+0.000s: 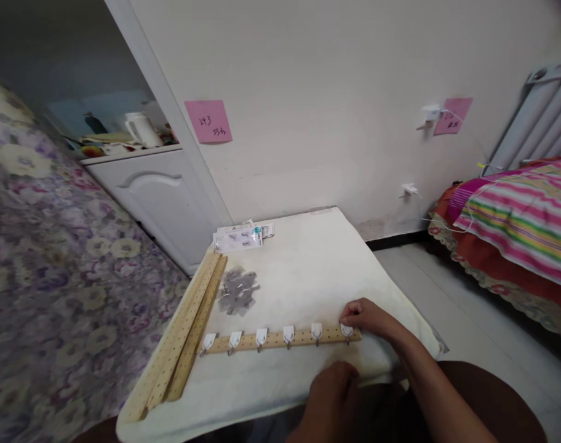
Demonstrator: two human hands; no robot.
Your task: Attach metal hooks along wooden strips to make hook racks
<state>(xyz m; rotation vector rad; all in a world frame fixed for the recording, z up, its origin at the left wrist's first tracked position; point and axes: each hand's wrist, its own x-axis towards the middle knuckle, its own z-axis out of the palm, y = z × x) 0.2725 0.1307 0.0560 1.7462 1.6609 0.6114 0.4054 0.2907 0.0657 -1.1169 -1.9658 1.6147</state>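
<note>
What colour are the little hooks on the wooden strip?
The hooks are white, seen best in the head view.

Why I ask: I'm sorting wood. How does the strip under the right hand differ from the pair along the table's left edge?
The hooked strip carries six white hooks; the left pair is bare. The hooked strip lies crosswise; the left pair runs diagonally and looks longer. The right hand touches the hooked strip, not the left pair. Both are pale perforated wood.
</note>
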